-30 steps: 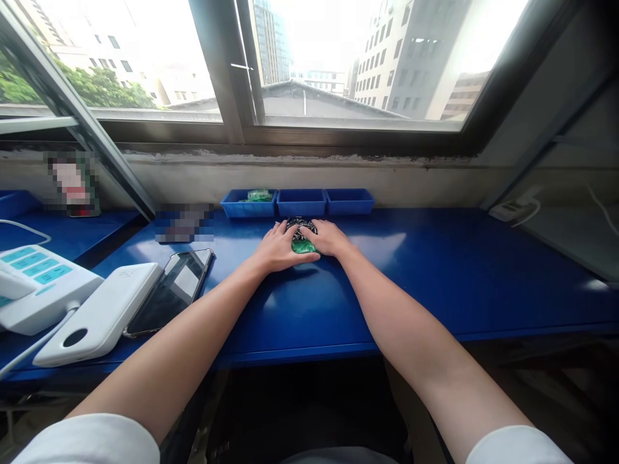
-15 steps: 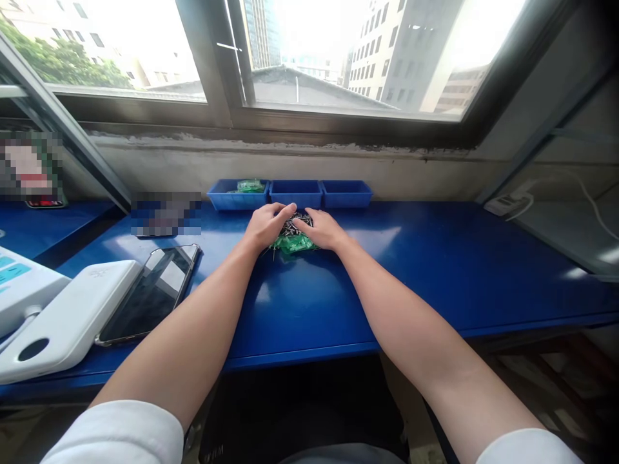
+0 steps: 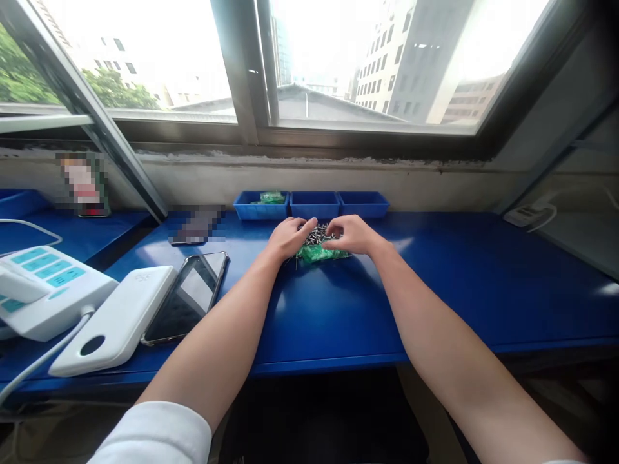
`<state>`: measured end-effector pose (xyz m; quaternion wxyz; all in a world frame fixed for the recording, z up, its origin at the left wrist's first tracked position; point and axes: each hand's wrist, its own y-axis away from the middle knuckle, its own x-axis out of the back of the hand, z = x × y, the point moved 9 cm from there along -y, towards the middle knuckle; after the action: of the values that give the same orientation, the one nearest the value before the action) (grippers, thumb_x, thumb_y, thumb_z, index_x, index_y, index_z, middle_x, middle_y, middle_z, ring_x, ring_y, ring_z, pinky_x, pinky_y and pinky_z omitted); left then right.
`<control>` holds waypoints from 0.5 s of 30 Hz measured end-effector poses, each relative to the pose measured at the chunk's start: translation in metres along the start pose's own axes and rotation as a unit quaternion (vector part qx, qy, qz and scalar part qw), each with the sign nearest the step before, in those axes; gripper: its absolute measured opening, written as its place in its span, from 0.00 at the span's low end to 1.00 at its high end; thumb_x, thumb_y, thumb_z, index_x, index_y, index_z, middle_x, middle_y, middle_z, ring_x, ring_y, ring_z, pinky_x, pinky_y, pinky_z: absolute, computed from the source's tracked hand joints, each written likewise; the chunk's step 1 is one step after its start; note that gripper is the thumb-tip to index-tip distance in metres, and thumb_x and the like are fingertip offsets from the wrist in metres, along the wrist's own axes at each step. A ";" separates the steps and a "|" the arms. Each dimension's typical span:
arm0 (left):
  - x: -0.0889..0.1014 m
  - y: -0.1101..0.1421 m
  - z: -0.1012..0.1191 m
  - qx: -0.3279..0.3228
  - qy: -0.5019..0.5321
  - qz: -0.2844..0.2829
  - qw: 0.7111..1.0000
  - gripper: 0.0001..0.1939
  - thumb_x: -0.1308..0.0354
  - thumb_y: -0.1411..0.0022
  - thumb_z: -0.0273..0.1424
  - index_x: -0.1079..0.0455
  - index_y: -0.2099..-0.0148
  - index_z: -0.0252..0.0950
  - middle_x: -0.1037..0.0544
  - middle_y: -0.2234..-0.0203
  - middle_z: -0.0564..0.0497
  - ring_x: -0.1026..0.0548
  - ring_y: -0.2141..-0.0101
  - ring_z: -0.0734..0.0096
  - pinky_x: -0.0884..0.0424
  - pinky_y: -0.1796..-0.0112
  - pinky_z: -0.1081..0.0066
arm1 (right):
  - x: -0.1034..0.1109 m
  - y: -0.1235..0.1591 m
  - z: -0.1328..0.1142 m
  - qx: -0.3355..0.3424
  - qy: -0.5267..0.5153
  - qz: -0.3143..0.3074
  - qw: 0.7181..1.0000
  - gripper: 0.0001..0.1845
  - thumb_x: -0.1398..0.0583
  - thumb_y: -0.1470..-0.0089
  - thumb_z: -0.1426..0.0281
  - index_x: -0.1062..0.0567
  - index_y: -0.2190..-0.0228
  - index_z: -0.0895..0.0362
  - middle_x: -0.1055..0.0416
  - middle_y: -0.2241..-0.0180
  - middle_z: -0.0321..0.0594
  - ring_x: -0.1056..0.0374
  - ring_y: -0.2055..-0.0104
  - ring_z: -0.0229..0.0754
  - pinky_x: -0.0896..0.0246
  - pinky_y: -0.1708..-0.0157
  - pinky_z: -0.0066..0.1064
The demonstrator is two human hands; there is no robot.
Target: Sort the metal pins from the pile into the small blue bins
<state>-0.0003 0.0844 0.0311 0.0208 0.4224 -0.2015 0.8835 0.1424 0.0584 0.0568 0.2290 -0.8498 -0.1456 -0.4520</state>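
A heap of thin metal pieces, like screws or rivets, lies on the blue table, too small to tell exactly. Green plastic packets lie at its near side, mixed in with some of the metal pieces. My left hand rests against the heap's left side, thumb stretched over its edge, fingers apart. On the right side, my right hand is curved around the heap with a gap between thumb and fingers; its fingertips touch the pieces. I see nothing gripped in either hand.
Behind the heap stand a left blue bin holding green packets, a middle bin and a right bin. At left are a black phone, a white power bank and a white power strip.
My hands have moved apart, and more of the metal heap and green packets shows between them. The heap has spread wider. My right hand has lifted into a curve. The view has shifted.
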 end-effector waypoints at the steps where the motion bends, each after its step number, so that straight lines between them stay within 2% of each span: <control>1: 0.000 0.000 -0.001 0.004 -0.001 0.000 1.000 0.34 0.62 0.40 0.56 0.26 0.53 0.37 0.24 0.56 0.46 0.30 0.52 0.58 0.38 0.50 0.66 | 0.000 0.001 -0.001 -0.003 0.001 -0.017 1.000 0.20 0.33 0.63 0.58 0.23 0.68 0.56 0.29 0.70 0.37 0.35 0.67 0.40 0.41 0.69 0.29; 4: -0.001 0.000 -0.004 0.017 -0.001 -0.001 1.000 0.34 0.62 0.39 0.56 0.26 0.53 0.38 0.24 0.55 0.45 0.30 0.52 0.58 0.38 0.50 0.65 | -0.006 0.004 -0.005 0.003 0.014 -0.063 0.998 0.30 0.30 0.71 0.57 0.24 0.62 0.54 0.31 0.63 0.39 0.36 0.60 0.44 0.39 0.64 0.30; 7: -0.004 0.000 -0.009 0.027 0.006 -0.009 1.000 0.34 0.63 0.39 0.56 0.26 0.53 0.37 0.24 0.54 0.44 0.30 0.51 0.57 0.38 0.51 0.64 | -0.015 0.004 -0.009 0.012 0.022 -0.083 0.996 0.36 0.29 0.73 0.55 0.25 0.58 0.52 0.34 0.59 0.42 0.39 0.53 0.49 0.38 0.58 0.34; 11: -0.009 -0.001 -0.010 0.019 -0.001 -0.020 1.000 0.34 0.63 0.39 0.56 0.25 0.55 0.37 0.24 0.54 0.45 0.31 0.50 0.57 0.38 0.50 0.65 | -0.027 0.001 -0.016 0.047 0.024 -0.076 0.996 0.29 0.30 0.69 0.56 0.23 0.61 0.51 0.36 0.60 0.42 0.41 0.51 0.51 0.40 0.54 0.39; 15: -0.009 -0.002 -0.009 0.017 -0.008 -0.020 1.000 0.35 0.63 0.39 0.57 0.26 0.55 0.38 0.24 0.54 0.45 0.31 0.51 0.57 0.38 0.51 0.65 | -0.031 -0.003 -0.021 0.083 -0.003 -0.064 0.994 0.22 0.31 0.64 0.59 0.20 0.64 0.53 0.33 0.64 0.40 0.37 0.57 0.47 0.39 0.56 0.35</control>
<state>-0.0010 0.0904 0.0201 0.0292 0.4332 -0.1780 0.8830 0.1091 0.0486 0.0416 0.2692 -0.8181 -0.2377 -0.4492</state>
